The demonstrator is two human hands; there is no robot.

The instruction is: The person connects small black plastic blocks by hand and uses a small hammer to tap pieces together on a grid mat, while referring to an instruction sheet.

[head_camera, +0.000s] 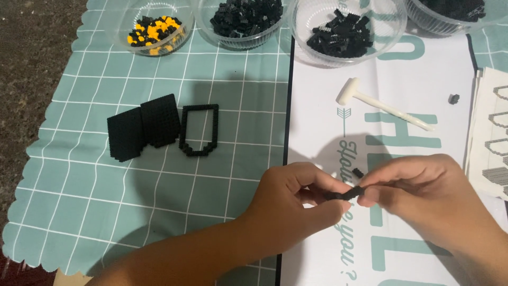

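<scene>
My left hand (293,204) and my right hand (423,190) meet over a white printed sheet (391,74), both pinching a short strip of small black bricks (345,194) between their fingertips. A single loose black brick (358,172) lies on the sheet just above the strip. To the left, on a teal grid mat (106,201), lie two solid black brick panels (143,127) and an open black brick frame (199,130).
Several clear plastic bowls line the far edge: one with yellow and black bricks (155,29), others with black bricks (246,18) (344,33). A small white plastic hammer (378,103) and a stray black brick (453,98) lie on the sheet. Instruction pages (489,137) sit at right.
</scene>
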